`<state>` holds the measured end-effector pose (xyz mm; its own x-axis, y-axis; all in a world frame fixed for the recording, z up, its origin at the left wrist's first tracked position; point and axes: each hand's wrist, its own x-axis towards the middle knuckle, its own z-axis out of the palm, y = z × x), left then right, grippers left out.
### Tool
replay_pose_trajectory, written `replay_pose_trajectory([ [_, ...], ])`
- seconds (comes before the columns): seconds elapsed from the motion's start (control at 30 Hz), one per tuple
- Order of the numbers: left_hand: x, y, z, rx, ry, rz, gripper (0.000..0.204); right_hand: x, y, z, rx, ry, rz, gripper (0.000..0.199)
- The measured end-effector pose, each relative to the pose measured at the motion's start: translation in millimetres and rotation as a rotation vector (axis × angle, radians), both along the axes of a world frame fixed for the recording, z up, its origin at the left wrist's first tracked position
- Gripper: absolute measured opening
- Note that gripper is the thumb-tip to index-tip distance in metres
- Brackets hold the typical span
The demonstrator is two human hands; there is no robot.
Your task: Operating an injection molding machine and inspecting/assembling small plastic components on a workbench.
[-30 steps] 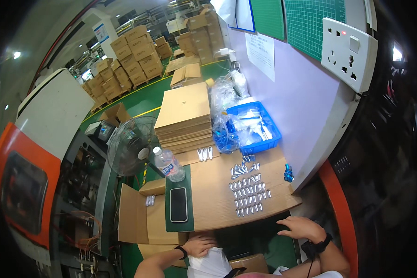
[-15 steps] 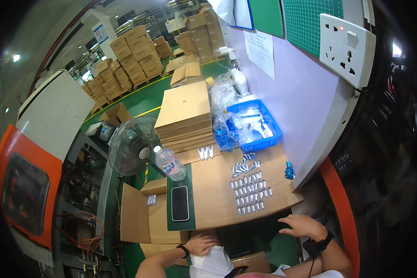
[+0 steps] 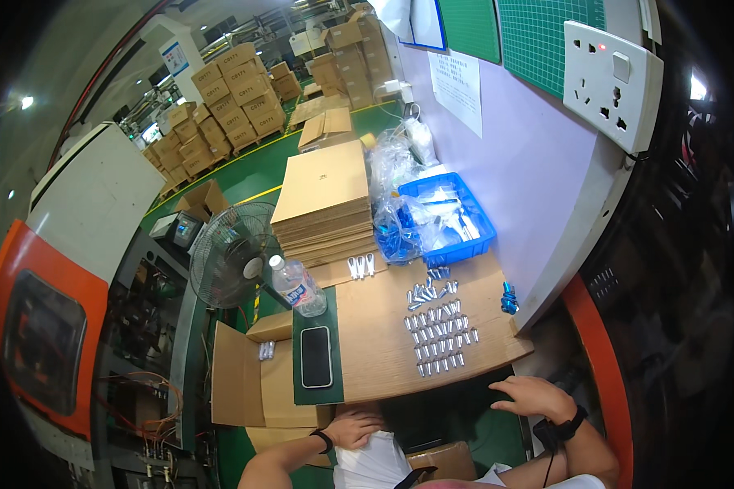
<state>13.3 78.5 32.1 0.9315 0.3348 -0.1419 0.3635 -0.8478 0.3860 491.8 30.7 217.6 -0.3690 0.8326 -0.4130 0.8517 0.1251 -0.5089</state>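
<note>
The left hand (image 3: 355, 429) lies spread on the white cloth (image 3: 371, 462) over the person's lap, just off the table's near left corner, grasping nothing that I can see. The right hand (image 3: 538, 399) hangs in the air off the near right corner, fingers loosely bent and apart, nothing in it.

Nearest to it on the table (image 3: 375, 350), the small silver pieces (image 3: 438, 333) stand in fairly neat rows toward the right part of the near edge; farther back they lie more jumbled. A little blue cluster (image 3: 509, 298) sits at the right edge.

Along the left edge runs a green mat (image 3: 338, 359), bearing a dark-screened phone (image 3: 316, 357) with a clear bottle (image 3: 303, 295) behind it. An open carton (image 3: 236, 375) is below that edge, and a fan (image 3: 232, 253) beyond it.

At the far right corner I see a blue bin (image 3: 463, 251) of wrapped things, a plastic bag (image 3: 401, 228) against its left side. Flat cardboard (image 3: 322, 187) is piled high past the far edge.
</note>
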Motion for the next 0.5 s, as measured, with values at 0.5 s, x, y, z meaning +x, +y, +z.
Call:
replay_pose_trajectory([
  [0.5, 2.2, -0.2, 4.6, -0.009, -0.011, 0.003, 0.048, 0.0, -0.8, 0.7, 0.000, -0.009, 0.001, 0.057],
])
